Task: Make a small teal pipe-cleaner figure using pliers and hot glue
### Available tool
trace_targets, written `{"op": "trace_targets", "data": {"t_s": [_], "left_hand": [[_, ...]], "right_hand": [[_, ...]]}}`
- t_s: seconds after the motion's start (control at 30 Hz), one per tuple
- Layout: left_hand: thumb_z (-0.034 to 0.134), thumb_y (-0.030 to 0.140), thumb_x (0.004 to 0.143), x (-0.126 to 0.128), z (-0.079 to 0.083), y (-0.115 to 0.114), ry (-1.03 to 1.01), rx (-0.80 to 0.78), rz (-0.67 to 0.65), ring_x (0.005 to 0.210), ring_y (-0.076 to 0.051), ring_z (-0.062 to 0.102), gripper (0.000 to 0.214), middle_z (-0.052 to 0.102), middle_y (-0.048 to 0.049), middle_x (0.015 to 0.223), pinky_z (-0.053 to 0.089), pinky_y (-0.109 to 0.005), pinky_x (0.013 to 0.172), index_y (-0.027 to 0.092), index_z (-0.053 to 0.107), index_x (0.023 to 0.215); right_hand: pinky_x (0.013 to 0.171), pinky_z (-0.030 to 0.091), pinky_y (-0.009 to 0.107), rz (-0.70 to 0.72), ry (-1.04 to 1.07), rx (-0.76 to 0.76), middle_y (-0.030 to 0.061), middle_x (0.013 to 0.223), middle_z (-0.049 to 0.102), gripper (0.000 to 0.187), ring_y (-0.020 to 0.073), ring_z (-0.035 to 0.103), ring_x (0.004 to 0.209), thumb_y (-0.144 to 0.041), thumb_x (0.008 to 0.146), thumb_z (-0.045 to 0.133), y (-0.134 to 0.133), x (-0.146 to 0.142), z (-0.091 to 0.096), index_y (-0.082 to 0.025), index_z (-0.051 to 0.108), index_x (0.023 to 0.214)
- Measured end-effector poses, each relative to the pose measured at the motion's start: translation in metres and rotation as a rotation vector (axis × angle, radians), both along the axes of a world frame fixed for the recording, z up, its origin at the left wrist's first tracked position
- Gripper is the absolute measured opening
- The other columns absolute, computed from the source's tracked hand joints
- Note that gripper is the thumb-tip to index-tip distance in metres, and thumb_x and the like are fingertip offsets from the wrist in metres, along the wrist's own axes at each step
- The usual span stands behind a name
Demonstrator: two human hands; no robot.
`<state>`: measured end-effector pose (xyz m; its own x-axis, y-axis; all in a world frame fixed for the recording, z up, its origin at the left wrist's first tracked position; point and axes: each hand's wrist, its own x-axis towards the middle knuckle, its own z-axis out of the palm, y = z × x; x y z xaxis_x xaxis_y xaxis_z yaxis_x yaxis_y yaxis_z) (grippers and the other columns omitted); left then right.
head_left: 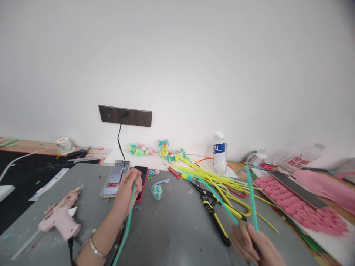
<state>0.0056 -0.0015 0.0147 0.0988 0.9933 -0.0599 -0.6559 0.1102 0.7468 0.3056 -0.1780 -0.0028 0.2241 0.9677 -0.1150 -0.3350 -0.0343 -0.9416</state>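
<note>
My left hand (131, 184), with a silver bangle at the wrist, is closed on a green pipe cleaner (128, 225) that hangs down toward the front edge of the view. At the lower right, my right hand (256, 244) is blurred, its fingers closed round another green pipe cleaner (252, 195). One green length rises upright from that hand and one slants up to the left; whether they are a single piece I cannot tell. Pliers (212, 214) with black and yellow handles lie just left of my right hand, beside a bundle of yellow pipe cleaners (213, 177).
A pink glue gun (62, 218) lies at the left on the grey mat (172, 236). Two phones (112, 181) (144, 170) are behind my left hand. A small pastel coil (157, 192) sits mid-mat. Farther back stand a bottle (220, 157) and small figures (163, 147). Pink braided material (302, 207) lies right.
</note>
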Motion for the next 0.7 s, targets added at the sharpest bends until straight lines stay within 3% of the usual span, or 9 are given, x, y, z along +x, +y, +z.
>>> {"op": "trace_targets", "data": {"t_s": [0.13, 0.2, 0.3, 0.47, 0.7], "left_hand": [[0.087, 0.049, 0.062, 0.011, -0.002, -0.011, 0.267, -0.008, -0.21, 0.036, 0.0, 0.039, 0.042, 0.062, 0.0016, 0.06, 0.025, -0.014, 0.033, 0.011, 0.074, 0.076], [0.088, 0.048, 0.059, 0.012, -0.002, -0.013, 0.285, -0.016, -0.264, 0.037, -0.003, 0.045, 0.043, 0.065, -0.0007, 0.06, 0.031, -0.015, 0.034, 0.011, 0.076, 0.076], [0.092, 0.042, 0.055, 0.01, 0.0, -0.013, 0.237, -0.013, -0.229, 0.04, -0.004, 0.051, 0.039, 0.067, -0.0015, 0.062, 0.04, -0.016, 0.039, 0.012, 0.077, 0.075], [0.093, 0.036, 0.054, 0.008, 0.004, -0.011, 0.157, -0.039, -0.19, 0.04, -0.003, 0.052, 0.041, 0.066, 0.0015, 0.061, 0.041, -0.014, 0.039, 0.014, 0.077, 0.085], [0.095, 0.037, 0.048, 0.008, 0.003, -0.01, 0.135, -0.061, -0.146, 0.041, -0.005, 0.054, 0.041, 0.065, 0.0013, 0.057, 0.046, -0.014, 0.041, 0.012, 0.075, 0.072]], "right_hand": [[0.046, 0.025, 0.025, -0.031, 0.115, 0.226, -0.0048, 0.047, 0.034, 0.05, 0.011, 0.029, 0.045, -0.059, 0.087, 0.06, 0.039, -0.07, 0.0, -0.021, 0.05, 0.056], [0.05, 0.03, 0.025, 0.158, 0.114, 0.261, -0.0017, 0.052, 0.043, 0.051, 0.0125, 0.038, 0.051, -0.06, 0.089, 0.056, 0.052, -0.105, -0.008, -0.02, 0.051, 0.059], [0.052, 0.032, 0.026, 0.35, 0.099, 0.259, -0.0002, 0.056, 0.049, 0.051, 0.0117, 0.039, 0.051, -0.058, 0.094, 0.05, 0.062, -0.14, -0.022, -0.02, 0.045, 0.06], [0.049, 0.029, 0.025, 0.4, 0.07, 0.241, -0.0022, 0.053, 0.044, 0.053, 0.0105, 0.035, 0.048, -0.061, 0.094, 0.048, 0.065, -0.149, -0.037, -0.022, 0.041, 0.059], [0.049, 0.027, 0.024, 0.427, 0.011, 0.223, -0.0029, 0.051, 0.041, 0.054, 0.0098, 0.033, 0.047, -0.062, 0.093, 0.047, 0.061, -0.143, -0.038, -0.022, 0.039, 0.058]]}}
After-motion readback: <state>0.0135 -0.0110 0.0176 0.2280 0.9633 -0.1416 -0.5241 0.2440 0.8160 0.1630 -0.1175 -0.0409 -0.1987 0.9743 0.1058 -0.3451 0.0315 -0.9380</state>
